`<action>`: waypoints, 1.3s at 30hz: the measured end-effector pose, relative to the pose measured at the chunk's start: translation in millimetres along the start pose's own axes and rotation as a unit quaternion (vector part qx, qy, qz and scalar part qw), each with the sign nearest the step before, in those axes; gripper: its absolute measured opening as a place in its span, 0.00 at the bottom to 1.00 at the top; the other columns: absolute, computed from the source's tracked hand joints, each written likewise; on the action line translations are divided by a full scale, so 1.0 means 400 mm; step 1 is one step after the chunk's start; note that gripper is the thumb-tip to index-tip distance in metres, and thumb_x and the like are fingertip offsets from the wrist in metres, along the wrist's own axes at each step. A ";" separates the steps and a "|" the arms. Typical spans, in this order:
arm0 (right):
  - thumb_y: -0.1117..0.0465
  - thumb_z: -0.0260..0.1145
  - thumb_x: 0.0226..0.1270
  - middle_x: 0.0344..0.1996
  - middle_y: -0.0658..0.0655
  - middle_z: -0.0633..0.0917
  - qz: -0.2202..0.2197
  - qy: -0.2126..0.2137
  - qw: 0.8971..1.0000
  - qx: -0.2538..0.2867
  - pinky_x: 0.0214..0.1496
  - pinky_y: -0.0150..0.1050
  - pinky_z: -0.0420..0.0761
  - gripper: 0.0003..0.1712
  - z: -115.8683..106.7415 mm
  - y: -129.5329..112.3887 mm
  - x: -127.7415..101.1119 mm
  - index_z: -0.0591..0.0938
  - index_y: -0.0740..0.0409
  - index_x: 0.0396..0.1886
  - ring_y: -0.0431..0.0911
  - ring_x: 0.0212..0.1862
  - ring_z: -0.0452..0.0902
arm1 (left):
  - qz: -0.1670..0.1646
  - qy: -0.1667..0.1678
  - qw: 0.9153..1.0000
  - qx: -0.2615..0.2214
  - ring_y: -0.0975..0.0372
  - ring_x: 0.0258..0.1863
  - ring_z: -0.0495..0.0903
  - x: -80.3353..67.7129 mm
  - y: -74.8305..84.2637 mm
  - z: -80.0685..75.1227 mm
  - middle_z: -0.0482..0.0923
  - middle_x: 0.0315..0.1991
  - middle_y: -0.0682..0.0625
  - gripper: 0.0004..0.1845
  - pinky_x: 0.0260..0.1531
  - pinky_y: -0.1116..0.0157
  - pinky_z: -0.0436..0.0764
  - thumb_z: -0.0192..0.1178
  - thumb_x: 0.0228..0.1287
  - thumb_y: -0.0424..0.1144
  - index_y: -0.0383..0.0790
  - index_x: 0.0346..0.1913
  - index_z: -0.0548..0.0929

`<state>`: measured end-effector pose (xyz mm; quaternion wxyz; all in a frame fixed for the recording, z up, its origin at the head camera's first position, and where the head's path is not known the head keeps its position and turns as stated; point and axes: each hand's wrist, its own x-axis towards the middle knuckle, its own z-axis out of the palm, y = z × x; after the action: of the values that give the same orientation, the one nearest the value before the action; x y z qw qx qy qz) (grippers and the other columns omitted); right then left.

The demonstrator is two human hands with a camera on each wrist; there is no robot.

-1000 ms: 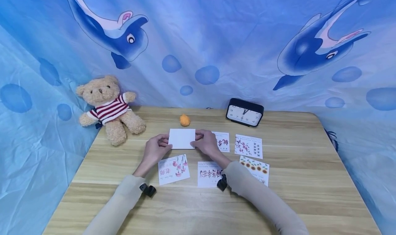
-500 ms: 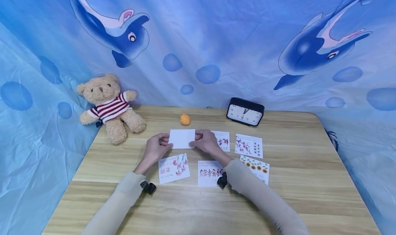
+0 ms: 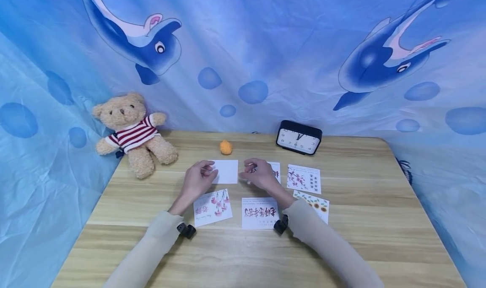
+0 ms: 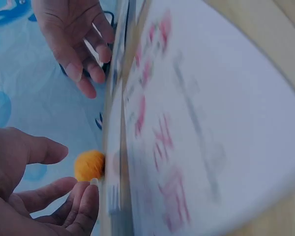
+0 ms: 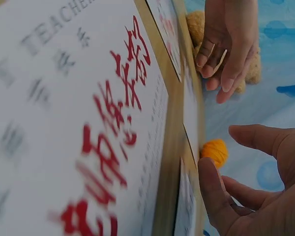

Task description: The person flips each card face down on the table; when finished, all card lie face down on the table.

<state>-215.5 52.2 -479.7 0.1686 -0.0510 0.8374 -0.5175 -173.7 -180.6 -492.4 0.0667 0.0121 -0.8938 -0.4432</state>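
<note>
A blank white card [image 3: 227, 171] lies flat on the wooden table [image 3: 360, 220] between my hands. My left hand [image 3: 200, 177] hovers at its left edge with relaxed fingers; I cannot tell if they touch it. My right hand [image 3: 255, 173] is just right of the card, apart from it, fingers loose. In the left wrist view my left hand [image 4: 44, 191] is spread with nothing in it, and the right hand [image 4: 76, 44] hangs opposite. The right wrist view shows my right hand [image 5: 250, 187] empty too.
Printed cards lie around: a pink flower card [image 3: 212, 207], a red-lettered card [image 3: 259, 212], a blossom card [image 3: 303, 178], a sunflower card [image 3: 317, 204]. Behind sit an orange pom-pom [image 3: 225, 147], a black clock [image 3: 298, 137] and a teddy bear [image 3: 133, 132]. Blue cloth surrounds the table.
Both hands held the white card by its side edges just above the table. Now it lies flat, the right hand has let go and drawn right, and the left hand has loosened.
</note>
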 end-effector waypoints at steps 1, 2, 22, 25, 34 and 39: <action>0.56 0.77 0.63 0.48 0.57 0.87 -0.001 0.002 1.000 0.003 0.37 0.37 0.88 0.33 -0.007 0.003 -0.004 0.80 0.57 0.68 0.50 0.37 0.88 | 0.005 -0.004 1.000 -0.007 0.50 0.43 0.87 -0.001 0.006 0.006 0.86 0.45 0.37 0.20 0.46 0.64 0.89 0.68 0.68 0.34 0.29 0.59 0.83; 0.57 0.77 0.63 0.49 0.58 0.87 -0.003 0.004 1.000 0.008 0.38 0.37 0.89 0.34 -0.015 0.005 -0.009 0.79 0.56 0.68 0.49 0.38 0.88 | 0.011 -0.009 1.000 -0.012 0.50 0.44 0.87 -0.001 0.013 0.012 0.86 0.46 0.37 0.20 0.46 0.63 0.89 0.68 0.68 0.34 0.29 0.59 0.83; 0.56 0.70 0.72 0.64 0.63 0.82 0.014 0.054 0.998 0.036 0.58 0.43 0.88 0.35 -0.172 0.100 -0.099 0.71 0.57 0.75 0.57 0.62 0.84 | 0.032 -0.098 0.994 -0.035 0.47 0.50 0.90 0.016 0.118 0.127 0.87 0.55 0.35 0.23 0.54 0.53 0.89 0.67 0.68 0.36 0.30 0.63 0.81; 0.57 0.67 0.74 0.65 0.62 0.81 0.025 0.056 0.997 0.039 0.61 0.45 0.86 0.34 -0.183 0.116 -0.108 0.71 0.57 0.76 0.57 0.64 0.82 | 0.033 -0.108 0.993 -0.034 0.48 0.50 0.90 0.015 0.122 0.140 0.86 0.56 0.36 0.23 0.54 0.53 0.89 0.67 0.69 0.37 0.31 0.63 0.81; 0.58 0.63 0.76 0.71 0.65 0.77 0.042 0.040 0.996 0.073 0.77 0.54 0.74 0.35 -0.197 0.145 -0.126 0.66 0.60 0.78 0.60 0.74 0.72 | 0.005 -0.130 0.991 -0.039 0.49 0.57 0.88 0.007 0.138 0.170 0.81 0.65 0.37 0.27 0.60 0.52 0.86 0.67 0.71 0.40 0.33 0.68 0.77; 0.58 0.63 0.76 0.72 0.64 0.76 0.066 0.039 0.992 0.097 0.77 0.51 0.75 0.36 -0.199 0.151 -0.130 0.65 0.59 0.79 0.58 0.74 0.73 | 0.000 -0.137 0.989 -0.046 0.48 0.58 0.87 0.001 0.146 0.188 0.81 0.65 0.35 0.28 0.59 0.52 0.87 0.66 0.71 0.41 0.34 0.69 0.77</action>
<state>-188.1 160.9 -488.6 0.1740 0.0413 0.7907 -0.5856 -181.6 -86.0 -491.0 -0.0559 -0.0516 -0.8730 -0.4818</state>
